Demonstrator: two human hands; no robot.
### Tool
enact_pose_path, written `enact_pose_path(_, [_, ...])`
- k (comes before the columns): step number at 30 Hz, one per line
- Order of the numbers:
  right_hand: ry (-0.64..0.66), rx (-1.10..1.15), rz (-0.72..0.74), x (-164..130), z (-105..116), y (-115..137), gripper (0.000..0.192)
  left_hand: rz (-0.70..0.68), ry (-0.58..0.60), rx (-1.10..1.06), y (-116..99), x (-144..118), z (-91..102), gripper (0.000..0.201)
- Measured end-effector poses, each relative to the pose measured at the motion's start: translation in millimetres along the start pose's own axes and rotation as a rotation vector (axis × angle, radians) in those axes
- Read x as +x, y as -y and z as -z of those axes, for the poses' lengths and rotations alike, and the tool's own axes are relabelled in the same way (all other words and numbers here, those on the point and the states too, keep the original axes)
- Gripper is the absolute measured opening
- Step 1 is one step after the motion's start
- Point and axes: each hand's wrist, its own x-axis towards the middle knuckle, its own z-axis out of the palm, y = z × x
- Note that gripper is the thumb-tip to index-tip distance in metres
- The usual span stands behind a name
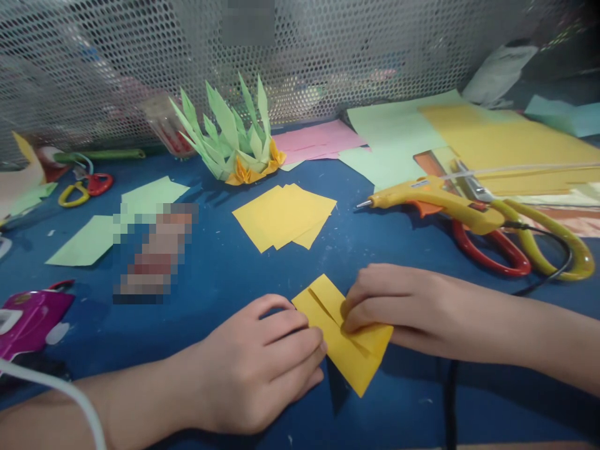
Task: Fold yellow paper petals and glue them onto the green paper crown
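Note:
A yellow folded paper [355,359] is between my hands, just above the blue tabletop, with creases and a slit-like fold across its face. Fingers of my left hand [267,362] are curled together and grip its left edge. At its upper right side, my right hand [398,306] pinches the paper, its fingertips pressed on the fold. Beyond them lie several yellow paper squares [281,215], overlapping in a small pile. Farther back stands a folded paper piece with pointed green leaves [227,128] and orange-yellow folds at its base.
To the right lie a yellow glue gun [435,200] and large scissors [497,250]. Large green and yellow sheets [506,144] and pink paper [319,140] sit behind. Green paper pieces [89,240], small scissors [87,187] and a purple tool [35,319] are at left. A perforated metal panel [309,56] closes the back.

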Motion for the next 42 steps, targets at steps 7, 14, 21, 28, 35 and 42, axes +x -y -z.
enact_pose_path(7, [-0.154,0.195,-0.266,4,-8,6,0.026,-0.042,-0.052,0.031,0,-2,2.3,0.011])
enact_pose_path(14, [-0.250,0.202,-0.328,8,-16,9,0.028,-0.014,-0.045,0.064,-4,-4,-0.9,0.017])
enact_pose_path(21, [-0.268,0.138,-0.244,7,-22,6,0.023,0.106,-0.059,0.064,-12,2,-7.2,0.018])
enact_pose_path(28, [-0.245,0.110,-0.185,7,-24,0,0.031,0.047,-0.058,0.092,-10,-4,-5.0,0.015])
enact_pose_path(35, [-0.151,0.124,-0.206,10,-17,9,0.030,-0.055,0.038,0.141,-11,-12,-1.3,0.036])
enact_pose_path(42, [-0.191,0.025,-0.235,9,-22,15,0.030,-0.129,0.138,0.181,-13,-10,5.8,0.034])
